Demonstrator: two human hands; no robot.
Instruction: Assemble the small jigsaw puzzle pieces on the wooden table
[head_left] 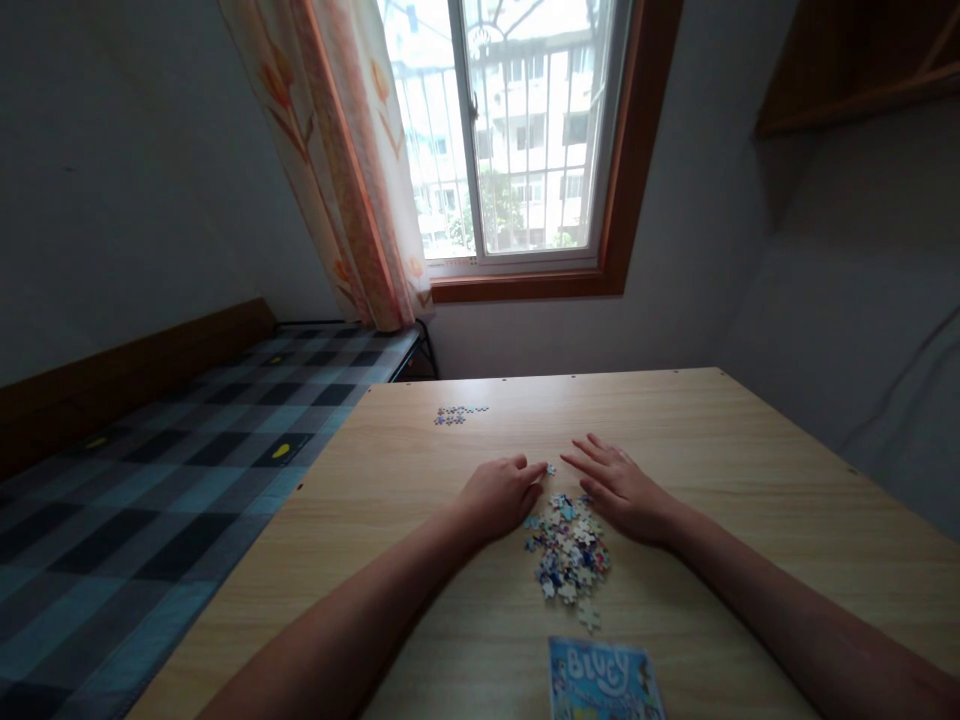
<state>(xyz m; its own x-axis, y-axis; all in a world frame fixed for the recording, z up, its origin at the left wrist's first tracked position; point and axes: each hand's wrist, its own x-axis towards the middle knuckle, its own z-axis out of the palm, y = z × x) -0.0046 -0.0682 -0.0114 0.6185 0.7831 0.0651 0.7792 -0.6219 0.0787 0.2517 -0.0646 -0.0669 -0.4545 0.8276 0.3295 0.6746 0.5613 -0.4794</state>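
Observation:
A heap of small jigsaw pieces point(570, 550) lies on the light wooden table point(750, 470) in front of me. My left hand point(499, 495) rests left of the heap, fingers curled, its forefinger touching a single loose piece point(551, 469). On the right side of the heap my right hand point(619, 487) lies flat with its fingers stretched out toward that same piece. A short row of joined pieces point(454, 414) sits farther back on the table. The blue puzzle box or picture card point(604, 680) lies at the near edge.
A bed with a blue and black checked cover point(150, 500) stands along the table's left side. Behind the table are a window point(517, 130), a patterned curtain point(337, 150) and grey walls. A wooden shelf point(855, 60) hangs at the upper right.

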